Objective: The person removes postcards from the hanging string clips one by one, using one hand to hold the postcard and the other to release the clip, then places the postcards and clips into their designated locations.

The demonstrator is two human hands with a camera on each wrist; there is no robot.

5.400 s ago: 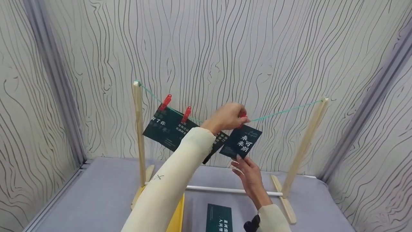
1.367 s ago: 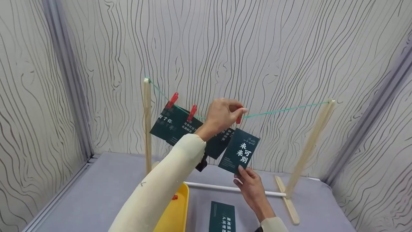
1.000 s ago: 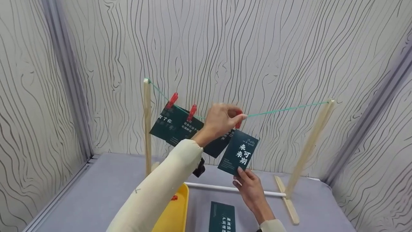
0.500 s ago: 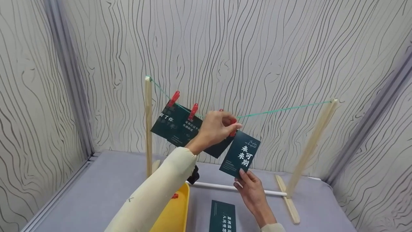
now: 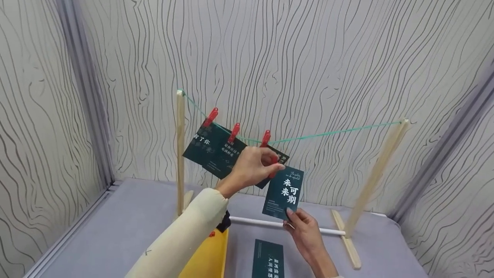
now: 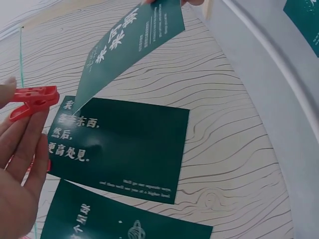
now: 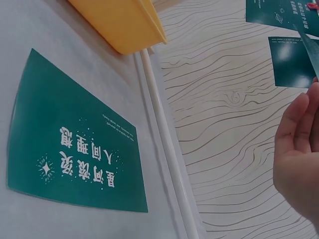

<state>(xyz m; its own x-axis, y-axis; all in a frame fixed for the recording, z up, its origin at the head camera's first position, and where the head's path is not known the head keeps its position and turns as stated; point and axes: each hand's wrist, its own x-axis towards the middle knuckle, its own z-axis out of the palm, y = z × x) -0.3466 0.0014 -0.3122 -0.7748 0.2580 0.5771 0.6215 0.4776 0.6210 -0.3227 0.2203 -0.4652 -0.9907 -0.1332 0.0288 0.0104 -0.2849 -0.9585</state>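
My left hand (image 5: 249, 166) pinches a red clothespin (image 6: 36, 99) between thumb and fingers, below the green string (image 5: 335, 133). In the left wrist view the clothespin is apart from the dark green card (image 5: 283, 195) with white lettering. That card's lower edge is pinched by my right hand (image 5: 307, 233), and its top edge leans near the clothespin in the head view. On the left half of the string, red clothespins (image 5: 234, 132) hold up several similar cards (image 5: 216, 166), partly hidden behind my left hand.
Two wooden posts (image 5: 180, 154) carry the string, joined low down by a white rod (image 5: 260, 221). Another green card (image 5: 268, 256) lies on the grey tabletop (image 5: 135, 216). Beside it, partly under my left arm, is a yellow tray (image 5: 218, 255) with something red inside.
My left hand has come down and left from the string with the clothespin, uncovering a third hanging clothespin. The card in my right hand has moved lower, away from the string.
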